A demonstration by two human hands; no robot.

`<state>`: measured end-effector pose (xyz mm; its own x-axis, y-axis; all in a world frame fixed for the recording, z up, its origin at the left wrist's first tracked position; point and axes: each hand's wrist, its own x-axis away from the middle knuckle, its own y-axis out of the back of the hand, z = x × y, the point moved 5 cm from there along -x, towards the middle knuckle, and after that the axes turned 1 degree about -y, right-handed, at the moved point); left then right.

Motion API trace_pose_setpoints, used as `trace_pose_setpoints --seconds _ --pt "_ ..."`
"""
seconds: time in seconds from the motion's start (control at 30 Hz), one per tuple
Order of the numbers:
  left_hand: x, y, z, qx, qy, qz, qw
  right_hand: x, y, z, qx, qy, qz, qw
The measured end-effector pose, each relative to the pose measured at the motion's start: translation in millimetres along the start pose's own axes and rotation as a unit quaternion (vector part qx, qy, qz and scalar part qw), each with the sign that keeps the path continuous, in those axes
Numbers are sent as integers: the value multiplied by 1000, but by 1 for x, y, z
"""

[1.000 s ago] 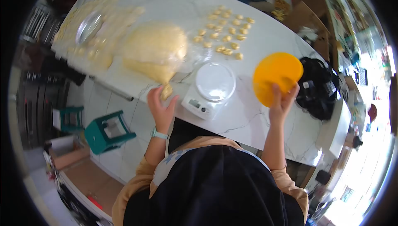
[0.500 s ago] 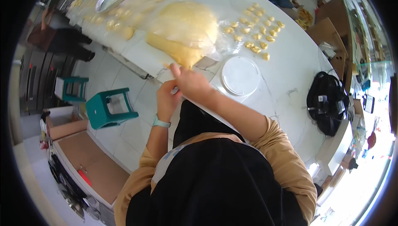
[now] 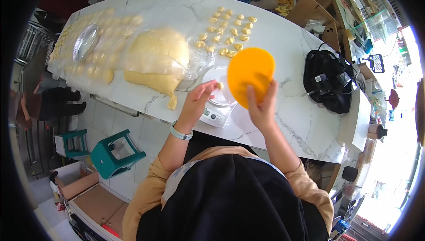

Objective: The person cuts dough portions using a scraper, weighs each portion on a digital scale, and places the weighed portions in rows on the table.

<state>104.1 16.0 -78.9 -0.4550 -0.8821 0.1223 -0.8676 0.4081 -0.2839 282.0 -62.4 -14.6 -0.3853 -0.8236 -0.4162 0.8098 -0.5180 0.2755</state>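
Note:
My right hand (image 3: 264, 108) grips an orange, rounded dough scraper (image 3: 251, 75), its flat face raised above the table beside the scale. At the fingertips of my left hand (image 3: 198, 102) is a small piece of dough (image 3: 220, 85), over the round plate of a white kitchen scale (image 3: 217, 116). The scraper hides part of that plate. Left of the scale lies a large mound of yellow dough (image 3: 155, 55), partly covered by clear plastic, with a narrow tongue of dough (image 3: 172, 102) hanging toward the table edge.
Several small dough pieces (image 3: 230, 40) lie beyond the scale. Plastic-covered dough balls (image 3: 95, 70) and a foil tray (image 3: 85, 42) are at the left. A black bag (image 3: 327, 82) sits at the right. Green stools (image 3: 116, 154) stand on the floor; other people are nearby.
My hands have moved from the dough's near edge to the scale and separated. The scraper's broad face now shows in my right hand. The camera view has shifted.

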Motion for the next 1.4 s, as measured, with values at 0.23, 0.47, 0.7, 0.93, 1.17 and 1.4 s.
trace_pose_setpoints --seconds 0.23,0.47,0.7,0.93,1.17,1.4 --pt "0 -7 -23 -304 -88 -17 949 62 86 -66 90 -141 -111 980" --pt "23 55 -19 -374 -227 -227 870 88 110 -95 138 -171 -178 959" --pt "56 95 1 -482 -190 -209 829 75 101 -96 123 -150 -173 966" --pt "65 107 0 -484 -110 -227 838 59 74 -105 105 -140 -140 975" --pt "72 107 -7 -475 -179 -247 825 67 68 -118 28 -174 -155 972" --pt "69 122 15 -434 -117 -234 862 71 71 -124 32 -151 -166 974"
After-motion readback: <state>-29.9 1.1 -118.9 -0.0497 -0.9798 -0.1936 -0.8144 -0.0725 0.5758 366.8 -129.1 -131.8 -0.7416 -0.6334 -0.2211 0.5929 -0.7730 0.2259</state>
